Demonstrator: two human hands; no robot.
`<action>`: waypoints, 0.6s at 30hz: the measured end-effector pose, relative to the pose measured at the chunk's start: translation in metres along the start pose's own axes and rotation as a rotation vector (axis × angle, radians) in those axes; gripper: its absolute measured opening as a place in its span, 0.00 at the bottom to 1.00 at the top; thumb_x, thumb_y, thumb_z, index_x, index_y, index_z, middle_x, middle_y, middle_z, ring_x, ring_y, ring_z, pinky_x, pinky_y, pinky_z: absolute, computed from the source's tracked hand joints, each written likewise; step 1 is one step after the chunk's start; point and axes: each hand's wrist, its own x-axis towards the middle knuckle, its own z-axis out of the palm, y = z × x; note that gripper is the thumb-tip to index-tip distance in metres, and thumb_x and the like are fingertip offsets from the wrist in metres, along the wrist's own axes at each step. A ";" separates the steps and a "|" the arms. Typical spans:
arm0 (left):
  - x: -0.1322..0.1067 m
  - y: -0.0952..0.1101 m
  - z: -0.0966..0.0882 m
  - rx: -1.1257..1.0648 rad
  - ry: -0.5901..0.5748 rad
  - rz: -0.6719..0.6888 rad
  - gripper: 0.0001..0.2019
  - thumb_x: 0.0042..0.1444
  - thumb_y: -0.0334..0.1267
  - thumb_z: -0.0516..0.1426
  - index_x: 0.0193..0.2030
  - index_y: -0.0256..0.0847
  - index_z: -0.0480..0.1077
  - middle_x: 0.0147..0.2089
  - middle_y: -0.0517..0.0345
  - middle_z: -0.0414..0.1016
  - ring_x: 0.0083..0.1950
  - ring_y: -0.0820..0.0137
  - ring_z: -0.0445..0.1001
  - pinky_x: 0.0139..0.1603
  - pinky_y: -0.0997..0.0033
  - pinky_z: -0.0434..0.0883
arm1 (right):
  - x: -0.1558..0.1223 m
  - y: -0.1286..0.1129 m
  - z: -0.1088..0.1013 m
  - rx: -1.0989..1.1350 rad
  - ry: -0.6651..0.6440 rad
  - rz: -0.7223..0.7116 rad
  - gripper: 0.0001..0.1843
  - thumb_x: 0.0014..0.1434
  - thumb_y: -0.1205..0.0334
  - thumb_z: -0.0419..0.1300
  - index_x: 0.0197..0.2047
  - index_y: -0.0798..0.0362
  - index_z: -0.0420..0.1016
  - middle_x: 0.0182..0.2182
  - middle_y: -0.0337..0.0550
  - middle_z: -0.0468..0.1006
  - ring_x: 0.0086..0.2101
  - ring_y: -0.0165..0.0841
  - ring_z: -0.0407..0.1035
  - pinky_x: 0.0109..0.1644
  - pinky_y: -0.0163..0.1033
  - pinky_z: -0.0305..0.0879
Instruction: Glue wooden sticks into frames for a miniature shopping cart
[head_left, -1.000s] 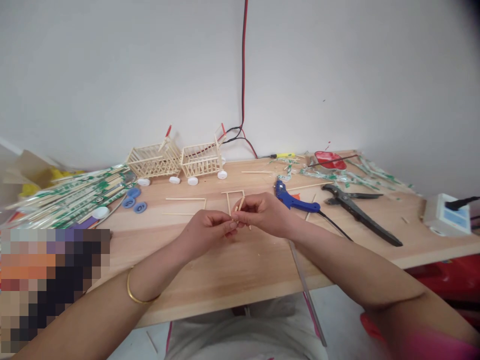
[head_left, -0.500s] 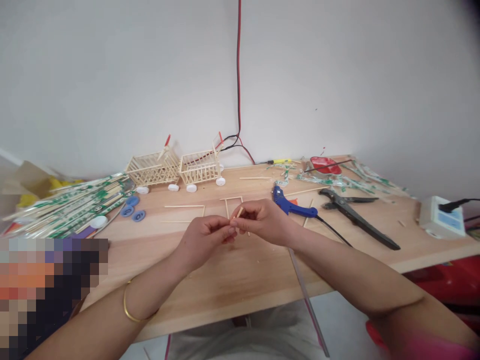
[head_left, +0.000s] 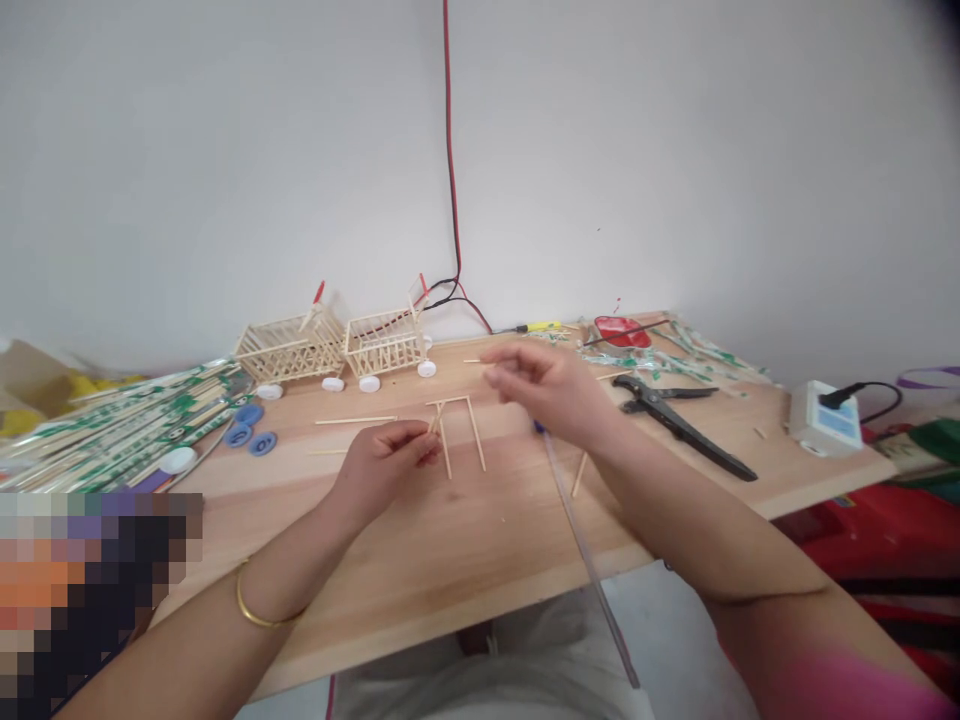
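Observation:
My left hand [head_left: 390, 458] pinches a short wooden stick [head_left: 434, 416], whose upper end shows above the fingertips. Just beyond it on the table lies a three-sided frame of thin sticks [head_left: 475, 432]. My right hand [head_left: 544, 388] is raised above the table with thumb and fingers apart, holding nothing that I can see. Beyond its fingertips a thin stick [head_left: 471, 361] lies on the wood. The blue glue gun [head_left: 539, 427] is mostly hidden behind my right hand and wrist, with a clear glue stick [head_left: 592, 560] reaching over the front edge.
Two stick-built carts [head_left: 289, 350] with white wheels stand against the wall. Wrapped sticks [head_left: 150, 420] and blue wheels [head_left: 238, 435] are at left. Black cutters [head_left: 690, 432], a red dish [head_left: 622, 332], wrapper scraps [head_left: 705, 350] and a white power socket [head_left: 825, 418] occupy the right.
My hands have come apart. The right one has moved up and away, opening over the glue gun, while the left keeps the short stick. The view has shifted slightly.

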 end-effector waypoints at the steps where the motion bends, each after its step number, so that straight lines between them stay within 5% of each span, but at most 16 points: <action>1: 0.001 -0.001 0.000 -0.006 0.015 0.000 0.13 0.52 0.46 0.57 0.28 0.37 0.73 0.26 0.59 0.72 0.29 0.74 0.67 0.32 0.76 0.65 | 0.001 -0.005 -0.010 -0.038 0.051 -0.022 0.17 0.54 0.52 0.59 0.42 0.55 0.73 0.30 0.41 0.75 0.27 0.26 0.67 0.33 0.34 0.65; 6: 0.002 0.000 -0.001 0.015 0.053 0.050 0.13 0.52 0.45 0.57 0.27 0.37 0.73 0.26 0.59 0.71 0.29 0.74 0.67 0.32 0.76 0.66 | -0.003 -0.008 -0.059 -0.350 0.196 -0.037 0.15 0.55 0.51 0.57 0.36 0.54 0.75 0.25 0.41 0.74 0.26 0.29 0.68 0.30 0.34 0.63; 11: 0.001 0.003 -0.003 0.015 0.044 0.068 0.13 0.52 0.45 0.57 0.27 0.37 0.73 0.26 0.59 0.72 0.29 0.75 0.68 0.32 0.77 0.65 | -0.024 0.023 -0.107 -0.779 0.238 0.125 0.15 0.57 0.51 0.53 0.35 0.53 0.75 0.29 0.44 0.77 0.28 0.33 0.69 0.32 0.37 0.62; 14: 0.001 0.005 -0.004 0.009 0.037 0.072 0.12 0.52 0.44 0.57 0.28 0.37 0.73 0.26 0.59 0.72 0.29 0.75 0.68 0.33 0.77 0.65 | -0.042 0.050 -0.141 -1.084 0.096 0.314 0.17 0.54 0.52 0.53 0.38 0.53 0.76 0.33 0.49 0.78 0.33 0.39 0.70 0.35 0.41 0.61; 18: 0.000 0.007 -0.005 0.002 0.026 0.072 0.12 0.51 0.44 0.57 0.28 0.36 0.73 0.26 0.59 0.72 0.29 0.75 0.67 0.33 0.76 0.65 | -0.065 0.084 -0.177 -1.170 -0.067 0.587 0.27 0.48 0.52 0.58 0.49 0.57 0.73 0.42 0.58 0.77 0.40 0.48 0.71 0.38 0.45 0.63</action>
